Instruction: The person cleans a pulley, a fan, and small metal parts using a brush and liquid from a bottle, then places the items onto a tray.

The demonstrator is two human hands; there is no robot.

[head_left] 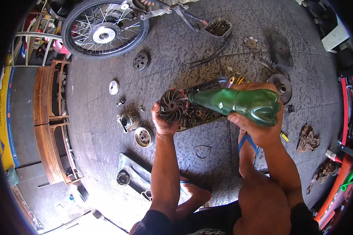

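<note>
My left hand (166, 122) is wrapped round a dark finned fan wheel (171, 105), thumb on its left side. In my right hand (259, 127) lies a green plastic bottle (239, 102), tilted nearly level, its neck pointing left at the fan wheel's upper right edge. Whether the neck touches the wheel cannot be made out. Beneath both is a tray (190, 126) of small metal parts, partly hidden by the bottle and hands. Some yellow-handled tools (239, 79) show behind my right hand.
A spoked wheel (104, 35) lies at the upper left. Around the floor are a finned cylinder (130, 121), a metal ring (143, 137), a round disc (281, 88), an upper container (219, 28), a lower-left tray (135, 172) and a rag (308, 139). A wooden bench (43, 98) stands left.
</note>
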